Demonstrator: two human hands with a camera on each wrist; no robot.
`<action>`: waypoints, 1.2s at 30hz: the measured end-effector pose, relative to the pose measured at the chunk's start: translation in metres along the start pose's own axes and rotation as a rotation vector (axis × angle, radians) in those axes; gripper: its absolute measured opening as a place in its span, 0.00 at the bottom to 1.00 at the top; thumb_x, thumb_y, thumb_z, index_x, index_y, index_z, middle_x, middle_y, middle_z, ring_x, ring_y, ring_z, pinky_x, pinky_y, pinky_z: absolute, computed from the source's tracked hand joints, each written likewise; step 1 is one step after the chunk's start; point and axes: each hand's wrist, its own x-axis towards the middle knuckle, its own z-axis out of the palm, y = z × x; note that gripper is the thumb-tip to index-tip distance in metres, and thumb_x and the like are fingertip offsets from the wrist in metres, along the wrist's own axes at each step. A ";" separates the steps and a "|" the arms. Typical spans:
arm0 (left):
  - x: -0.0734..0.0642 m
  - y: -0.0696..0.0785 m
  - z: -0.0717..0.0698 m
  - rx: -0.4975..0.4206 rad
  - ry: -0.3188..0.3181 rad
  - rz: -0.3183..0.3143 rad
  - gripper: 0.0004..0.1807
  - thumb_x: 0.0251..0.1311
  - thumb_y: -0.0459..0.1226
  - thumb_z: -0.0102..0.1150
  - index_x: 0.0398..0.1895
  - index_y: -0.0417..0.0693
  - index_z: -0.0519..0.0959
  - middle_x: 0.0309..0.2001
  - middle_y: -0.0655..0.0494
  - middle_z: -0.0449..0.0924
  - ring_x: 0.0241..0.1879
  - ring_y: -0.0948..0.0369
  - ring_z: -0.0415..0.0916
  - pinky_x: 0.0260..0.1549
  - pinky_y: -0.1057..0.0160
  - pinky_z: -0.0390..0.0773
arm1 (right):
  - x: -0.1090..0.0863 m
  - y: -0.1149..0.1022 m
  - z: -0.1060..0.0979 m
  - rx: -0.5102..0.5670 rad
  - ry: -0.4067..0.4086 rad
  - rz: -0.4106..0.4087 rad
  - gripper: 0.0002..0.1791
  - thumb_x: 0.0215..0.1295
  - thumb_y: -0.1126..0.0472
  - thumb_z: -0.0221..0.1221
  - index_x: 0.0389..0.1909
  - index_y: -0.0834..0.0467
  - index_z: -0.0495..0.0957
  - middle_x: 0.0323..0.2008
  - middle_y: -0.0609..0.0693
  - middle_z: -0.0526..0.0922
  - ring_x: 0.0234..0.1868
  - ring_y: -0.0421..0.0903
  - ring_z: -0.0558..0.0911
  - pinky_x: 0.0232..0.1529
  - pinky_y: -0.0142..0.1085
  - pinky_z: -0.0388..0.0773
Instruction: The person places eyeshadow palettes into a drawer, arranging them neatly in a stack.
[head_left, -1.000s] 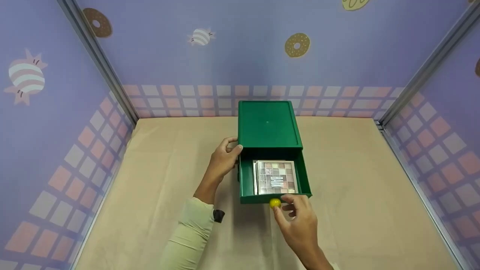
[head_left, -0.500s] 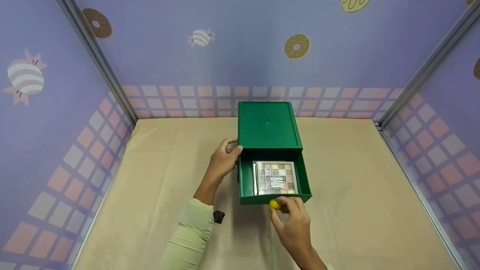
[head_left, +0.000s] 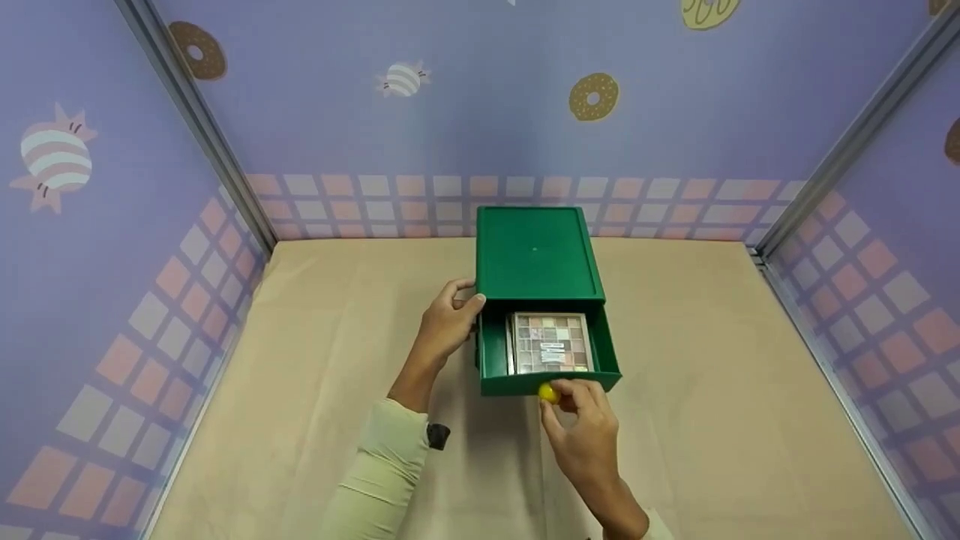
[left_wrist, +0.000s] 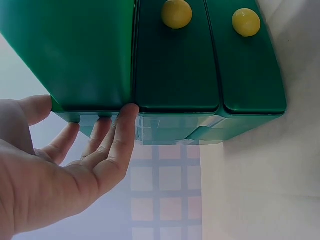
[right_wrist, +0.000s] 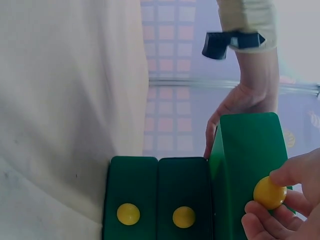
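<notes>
A green drawer cabinet (head_left: 536,253) stands on the table with its top drawer (head_left: 504,385) pulled partly out. My right hand (head_left: 587,439) pinches the yellow knob (right_wrist: 270,193) on that drawer's front between thumb and fingers. Inside the drawer lies what looks like an eyeshadow palette (head_left: 553,337), a square case with a grid of coloured pans; thin edges show beside it on the left. My left hand (head_left: 445,326) rests against the cabinet's left side near the front, fingers extended along the wall and thumb at the front corner (left_wrist: 95,165).
Two lower drawers (left_wrist: 177,65) sit flush in the cabinet, each with a yellow knob (left_wrist: 246,22). Beige cloth (head_left: 360,300) covers the table. Purple patterned walls (head_left: 495,112) enclose the back and both sides.
The top drawer has slid a little way into the cabinet, carrying the palette with it. My right hand has closed on the knob and moved forward with it; the left hand stays put.
</notes>
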 end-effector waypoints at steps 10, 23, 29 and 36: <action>0.000 -0.001 -0.001 0.021 0.008 -0.014 0.24 0.73 0.50 0.53 0.70 0.62 0.71 0.51 0.52 0.82 0.39 0.58 0.79 0.36 0.63 0.78 | 0.024 0.008 0.019 0.020 0.051 -0.037 0.16 0.51 0.73 0.74 0.41 0.63 0.84 0.39 0.55 0.80 0.37 0.46 0.83 0.38 0.38 0.86; -0.002 0.000 -0.003 -0.004 -0.014 -0.010 0.25 0.74 0.49 0.52 0.72 0.60 0.70 0.52 0.49 0.80 0.45 0.49 0.80 0.41 0.56 0.80 | 0.061 0.021 0.048 0.063 0.085 -0.046 0.13 0.58 0.71 0.70 0.43 0.63 0.84 0.41 0.57 0.79 0.37 0.48 0.83 0.39 0.40 0.85; -0.001 0.002 0.000 -0.008 -0.005 -0.018 0.25 0.74 0.49 0.52 0.71 0.60 0.70 0.54 0.49 0.81 0.47 0.50 0.82 0.46 0.54 0.82 | 0.074 0.024 0.054 0.079 0.084 -0.028 0.12 0.58 0.71 0.70 0.44 0.65 0.84 0.40 0.58 0.79 0.37 0.49 0.83 0.40 0.43 0.86; -0.001 0.003 0.001 -0.002 0.002 -0.018 0.25 0.74 0.49 0.52 0.72 0.60 0.70 0.55 0.48 0.81 0.46 0.54 0.81 0.46 0.59 0.82 | 0.084 0.026 0.058 0.074 0.058 0.000 0.12 0.61 0.70 0.69 0.46 0.65 0.83 0.42 0.59 0.79 0.40 0.51 0.84 0.43 0.42 0.86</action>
